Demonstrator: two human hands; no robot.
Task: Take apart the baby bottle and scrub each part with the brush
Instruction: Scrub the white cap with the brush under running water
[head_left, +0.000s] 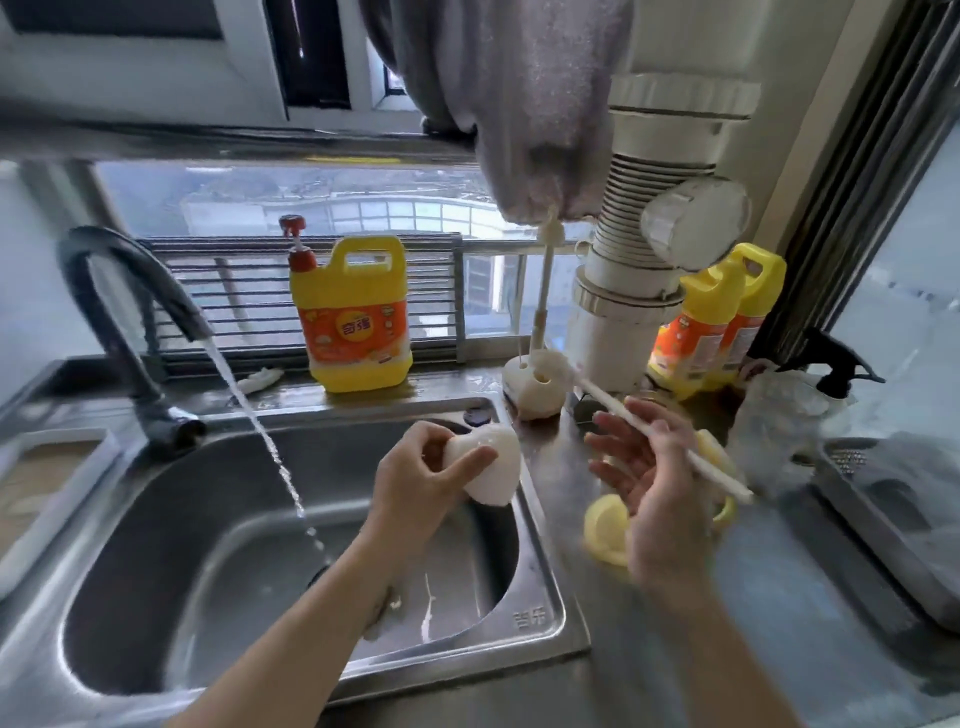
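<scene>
SCRUB IN PROGRESS: At the sink (540, 597), my left hand (421, 473) grips the white bottle (496, 467) over the basin's 2 o'clock rim. Thumb and fingers are curled round it and the forefinger lies across its face. At 3 o'clock from it, my right hand (654, 499) carries the brush (675, 447), a thin white rod pinched at the thumb side while the other fingers fan out. Blur hides the exact hold, and I cannot make out the bristle end. Yellow parts (605, 525) lie on the counter under that hand, at 5 o'clock. The tap (130, 322) at 9 o'clock runs, its stream (260, 431) falling well apart from the bottle. A stand (537, 384) sits at 12 o'clock.

The step in hand looks to be bringing brush to bottle. To do it well, I would close the loose fingers round the rod and turn the bottle's mouth toward the bristles. I would then carry both toward 9 o'clock into the stream and rotate the bottle against the brush over the basin, not the rim.
</scene>
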